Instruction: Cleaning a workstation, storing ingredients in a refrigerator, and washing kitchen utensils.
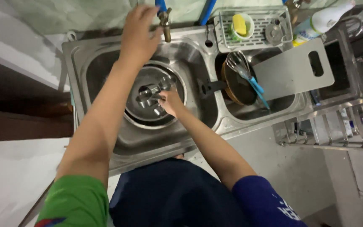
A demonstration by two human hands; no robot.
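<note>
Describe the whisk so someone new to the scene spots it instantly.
Start at the double steel sink and take the basin away from the tap. A dark round pan sits there beside a grey cutting board. The whisk lies across the pan: the only wire-looped tool, with a blue handle.

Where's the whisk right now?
In the head view, the whisk lies in the right sink basin, its wire head on the dark pan, its blue handle pointing down-right beside the grey cutting board.

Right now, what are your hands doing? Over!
Left hand on the tap. Right hand in the sink, gripping a small metal cup over a round steel pan. Nothing blocking.
</note>
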